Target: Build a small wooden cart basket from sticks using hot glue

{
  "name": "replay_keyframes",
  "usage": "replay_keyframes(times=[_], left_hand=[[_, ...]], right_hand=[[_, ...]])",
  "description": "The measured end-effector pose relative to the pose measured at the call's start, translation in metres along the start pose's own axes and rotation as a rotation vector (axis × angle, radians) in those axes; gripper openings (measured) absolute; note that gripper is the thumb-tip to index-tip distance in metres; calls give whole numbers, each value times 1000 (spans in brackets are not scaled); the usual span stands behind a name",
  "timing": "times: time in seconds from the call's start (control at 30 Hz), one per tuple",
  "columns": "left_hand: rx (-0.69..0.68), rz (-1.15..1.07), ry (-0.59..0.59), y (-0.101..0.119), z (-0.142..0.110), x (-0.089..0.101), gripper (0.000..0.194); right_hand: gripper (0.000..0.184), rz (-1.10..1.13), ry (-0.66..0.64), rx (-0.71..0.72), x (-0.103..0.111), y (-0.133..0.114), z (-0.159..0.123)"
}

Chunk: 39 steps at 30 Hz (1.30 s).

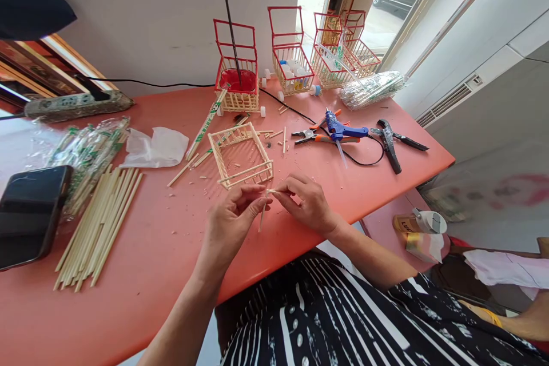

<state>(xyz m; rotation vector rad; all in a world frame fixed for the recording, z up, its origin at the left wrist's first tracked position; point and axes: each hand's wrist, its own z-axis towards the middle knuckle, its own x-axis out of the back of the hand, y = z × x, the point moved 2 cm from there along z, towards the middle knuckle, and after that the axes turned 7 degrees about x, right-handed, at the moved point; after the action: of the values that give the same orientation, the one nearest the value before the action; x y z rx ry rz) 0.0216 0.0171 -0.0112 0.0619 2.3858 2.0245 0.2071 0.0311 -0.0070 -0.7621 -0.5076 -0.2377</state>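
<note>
My left hand (234, 217) is closed in a pinch on a thin wooden stick (261, 222), whose lower end points down toward the table's near edge. My right hand (304, 203) pinches a short pale stick piece (271, 191) that meets the first stick between my fingertips. Whether the two pieces are joined there, I cannot tell. Just beyond my hands lies an open box frame (217, 160) built of wooden sticks, with loose stick bits and crumbs around it.
Stick carts with red handles (286, 35) stand along the wall. A blue glue gun (343, 128) lies across pliers (304, 136), beside black-handled cutters (389, 146). At left are a bundle of sticks (100, 223), wrapped chopsticks (88, 151) and a phone (32, 214). A black cord crosses the table (171, 303).
</note>
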Motion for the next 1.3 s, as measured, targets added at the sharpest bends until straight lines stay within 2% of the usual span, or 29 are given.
replay_keyframes(times=[0.17, 0.27, 0.93, 1.3], left_hand=[[-28, 125, 16, 0, 0, 0, 22], [-48, 152, 25, 3, -1, 0, 18], [-92, 210, 45, 8, -2, -2, 16], [-80, 188, 46, 2, -2, -1, 17]], right_hand=[[24, -17, -36, -9, -1, 1, -1], [25, -18, -51, -20, -2, 2, -2], [28, -16, -60, -16, -2, 3, -2], [28, -21, -66, -22, -3, 3, -2]])
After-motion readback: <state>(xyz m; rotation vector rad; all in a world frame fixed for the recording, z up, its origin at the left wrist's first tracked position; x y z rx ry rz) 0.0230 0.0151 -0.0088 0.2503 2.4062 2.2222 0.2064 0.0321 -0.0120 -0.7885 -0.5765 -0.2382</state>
